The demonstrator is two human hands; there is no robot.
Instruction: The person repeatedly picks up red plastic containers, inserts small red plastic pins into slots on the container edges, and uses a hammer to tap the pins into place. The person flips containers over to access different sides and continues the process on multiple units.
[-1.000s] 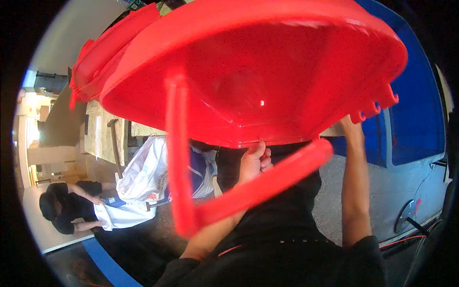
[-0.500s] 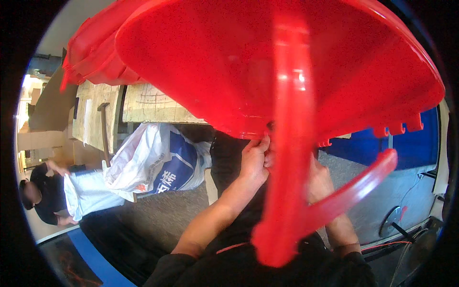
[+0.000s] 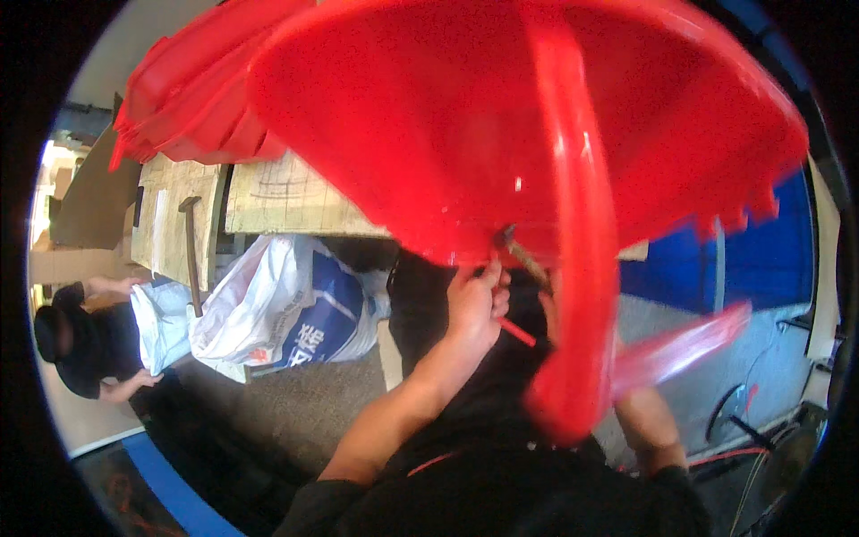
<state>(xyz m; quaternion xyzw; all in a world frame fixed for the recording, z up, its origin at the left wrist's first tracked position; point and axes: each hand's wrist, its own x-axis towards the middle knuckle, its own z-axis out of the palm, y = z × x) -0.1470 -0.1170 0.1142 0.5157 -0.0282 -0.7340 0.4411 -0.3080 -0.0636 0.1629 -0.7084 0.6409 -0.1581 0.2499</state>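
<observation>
A large glossy red plastic shell [image 3: 412, 116] fills the upper middle, its narrow lower end close in front of me. A curved red plastic arm [image 3: 583, 206] crosses before it, blurred. My left hand [image 3: 474, 309] is closed just under the shell's lower edge, thumb at that edge; a thin red stick [image 3: 517, 331] pokes out below its curled fingers. My right hand [image 3: 548, 309] is mostly hidden behind the red arm. It appears closed on a slim tool [image 3: 528, 261] with a dark metal tip, which reaches the shell's lower end.
More red plastic pieces [image 3: 197, 89] are stacked at upper left on a wooden table [image 3: 295, 192]. A hammer [image 3: 191, 242] leans at its edge. Below is a white and blue woven sack [image 3: 295, 304]; farther left, a person in black [image 3: 80, 345] handles a pale sack [image 3: 161, 322]. A blue panel [image 3: 752, 242] stands right.
The red arm has shifted right, and the shell has moved slightly. The slim tool and the thin red stick have come into sight. The person at left has lowered the pale sack's near side.
</observation>
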